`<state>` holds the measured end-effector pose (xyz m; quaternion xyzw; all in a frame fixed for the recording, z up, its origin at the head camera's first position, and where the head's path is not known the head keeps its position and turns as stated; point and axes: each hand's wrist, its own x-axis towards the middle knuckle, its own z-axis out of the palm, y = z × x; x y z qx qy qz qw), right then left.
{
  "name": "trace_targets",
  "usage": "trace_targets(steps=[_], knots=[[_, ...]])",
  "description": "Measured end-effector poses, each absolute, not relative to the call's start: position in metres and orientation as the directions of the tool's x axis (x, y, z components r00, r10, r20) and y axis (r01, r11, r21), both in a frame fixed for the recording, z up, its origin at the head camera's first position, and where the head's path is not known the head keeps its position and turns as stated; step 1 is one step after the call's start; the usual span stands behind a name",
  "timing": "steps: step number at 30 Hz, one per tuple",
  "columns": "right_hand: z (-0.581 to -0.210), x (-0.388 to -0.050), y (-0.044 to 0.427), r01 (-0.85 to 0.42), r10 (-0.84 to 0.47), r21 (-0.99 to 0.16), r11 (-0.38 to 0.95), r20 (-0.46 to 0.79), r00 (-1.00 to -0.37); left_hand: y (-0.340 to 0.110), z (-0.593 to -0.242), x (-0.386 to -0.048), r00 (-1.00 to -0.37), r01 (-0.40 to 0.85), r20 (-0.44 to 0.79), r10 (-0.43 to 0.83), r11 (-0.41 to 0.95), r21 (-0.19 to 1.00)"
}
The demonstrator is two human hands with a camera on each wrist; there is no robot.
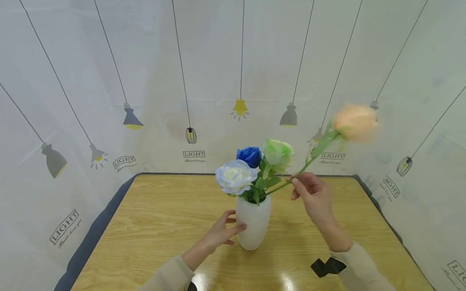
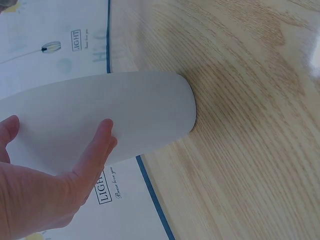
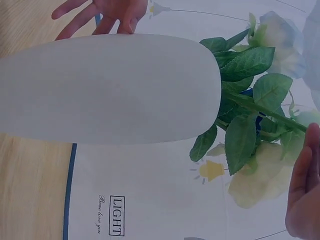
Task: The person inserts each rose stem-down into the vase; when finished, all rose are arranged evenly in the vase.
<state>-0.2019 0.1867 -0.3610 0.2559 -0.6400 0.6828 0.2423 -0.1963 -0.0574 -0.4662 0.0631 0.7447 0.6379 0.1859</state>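
A white vase (image 1: 253,224) stands upright on the wooden table. My left hand (image 1: 220,232) rests against its left side, thumb toward the front; in the right wrist view, the fingers (image 3: 102,25) look spread and fairly straight. My right hand (image 1: 314,196) pinches the green stem of a peach rose (image 1: 356,122), whose bloom is blurred. That stem slants up and right, its lower end hidden at the vase's mouth. Inside the vase stand a pale blue rose (image 1: 236,177), a dark blue rose (image 1: 249,156) and a light green rose (image 1: 278,152) with green leaves (image 3: 240,145).
Under the vase lies a wood-grain table (image 1: 164,218) with a dark blue border (image 1: 91,230). White sheeting (image 1: 211,48) printed with hanging lamps encloses the back and sides. A black band piece (image 1: 327,266) shows at the right cuff.
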Motion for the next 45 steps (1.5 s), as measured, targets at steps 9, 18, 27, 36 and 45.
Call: trace_targets(steps=[9,18,27,36,45], knots=[[-0.34,-0.187,0.166,-0.765,-0.215,-0.593,0.25,0.737,-0.641,-0.058,-0.465,-0.195,-0.922,-0.138,-0.192,0.336,0.177,0.974],[-0.342,-0.183,0.151,-0.764,-0.333,-0.535,0.361,0.691,-0.642,-0.058,-0.47,-0.197,-0.918,-0.128,-0.181,0.354,0.168,0.977],[-0.363,-0.195,0.146,-0.714,-0.324,-0.571,0.405,0.641,-0.696,-0.059,-0.464,-0.194,-0.916,-0.136,-0.187,0.354,0.164,0.977],[-0.387,-0.208,0.149,-0.681,-0.326,-0.592,0.431,0.602,-0.729,-0.059,-0.462,-0.193,-0.922,-0.127,-0.178,0.345,0.165,0.978],[-0.362,-0.186,0.138,-0.661,-0.269,-0.621,0.421,0.611,-0.745,-0.059,-0.46,-0.193,-0.918,-0.129,-0.183,0.352,0.171,0.977]])
